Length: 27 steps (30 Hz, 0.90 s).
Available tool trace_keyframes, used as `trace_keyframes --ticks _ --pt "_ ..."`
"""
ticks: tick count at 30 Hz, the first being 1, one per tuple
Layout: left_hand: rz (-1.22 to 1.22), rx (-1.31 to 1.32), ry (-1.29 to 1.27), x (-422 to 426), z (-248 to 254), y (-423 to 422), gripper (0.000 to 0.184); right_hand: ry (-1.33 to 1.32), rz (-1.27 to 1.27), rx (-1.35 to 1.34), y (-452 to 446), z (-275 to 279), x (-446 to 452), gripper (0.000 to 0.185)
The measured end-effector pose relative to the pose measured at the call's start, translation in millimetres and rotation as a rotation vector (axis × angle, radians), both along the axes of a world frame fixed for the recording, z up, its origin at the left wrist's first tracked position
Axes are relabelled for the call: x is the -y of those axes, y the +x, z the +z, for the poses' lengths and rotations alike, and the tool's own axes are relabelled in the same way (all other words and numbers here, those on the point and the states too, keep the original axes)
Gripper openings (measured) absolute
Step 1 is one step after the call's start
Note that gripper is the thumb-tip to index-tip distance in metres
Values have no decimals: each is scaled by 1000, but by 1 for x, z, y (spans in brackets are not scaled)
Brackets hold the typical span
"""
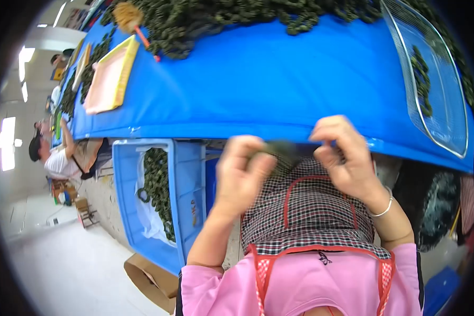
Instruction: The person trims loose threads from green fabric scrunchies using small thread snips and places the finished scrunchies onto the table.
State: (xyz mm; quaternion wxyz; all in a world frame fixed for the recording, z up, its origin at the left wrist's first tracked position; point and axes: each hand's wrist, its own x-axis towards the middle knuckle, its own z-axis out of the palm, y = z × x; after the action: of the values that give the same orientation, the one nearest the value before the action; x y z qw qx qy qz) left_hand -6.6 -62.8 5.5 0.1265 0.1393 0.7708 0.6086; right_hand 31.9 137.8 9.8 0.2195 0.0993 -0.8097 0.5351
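My left hand [245,174] is closed on a dark green piece [282,152], blurred by motion. It looks like the ring-shaped pieces lying around, but its exact kind cannot be made out. To its right, my right hand [347,160] is raised with fingers curled and thumb apart, and nothing shows between them. Both hands are over my checked apron [321,210], at the near edge of the blue-covered table [279,84]. A large heap of dark green ring-shaped pieces [216,21] lies along the table's far side.
On the right stands a wire basket [461,124] with a few green pieces. A yellow-rimmed tray [127,71] and a brush with a red handle [142,37] lie at left. Below is a blue crate [187,210] of green pieces. Another person [63,158] works farther left.
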Motion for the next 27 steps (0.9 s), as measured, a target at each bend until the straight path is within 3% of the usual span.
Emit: trace_keyframes --ticks 2,4,6,8,10,14,16,18,22,25,26,27 --pt "459 -358 -381 38 21 -20 16 91 -156 6 -7 -3 -16 11" --pt "723 -300 -468 104 22 -34 23 214 -241 -26 -14 -15 -37 12" --pt "724 -535 -1152 160 19 -39 33 324 -316 -51 -18 -23 -56 12" --pt "846 -634 -1380 145 18 -41 38 405 -359 -73 -22 -27 -67 12" --pt "716 -866 -1125 113 17 -58 33 437 -395 -95 -26 -32 -72 12" --pt "213 -829 -577 -25 18 -88 17 541 -395 -59 -26 -34 -70 12" --pt "-13 -882 -481 -85 2 -111 14 579 -395 -57 -26 -36 -70 12" --pt "-12 -999 -455 -134 -20 -139 16 587 -402 -60 -26 -36 -70 12" --pt "48 -853 -625 -175 -29 -176 16 535 -403 -44 -26 -37 -72 14" --pt "47 -856 -385 -166 -24 -172 14 496 -399 -53 -25 -37 -73 14" --pt "34 -581 -324 -156 -14 -161 18 442 -409 -75 -24 -38 -74 14" --pt "-23 -127 -102 -143 -1 -142 24 385 -419 -94 -24 -37 -74 16"
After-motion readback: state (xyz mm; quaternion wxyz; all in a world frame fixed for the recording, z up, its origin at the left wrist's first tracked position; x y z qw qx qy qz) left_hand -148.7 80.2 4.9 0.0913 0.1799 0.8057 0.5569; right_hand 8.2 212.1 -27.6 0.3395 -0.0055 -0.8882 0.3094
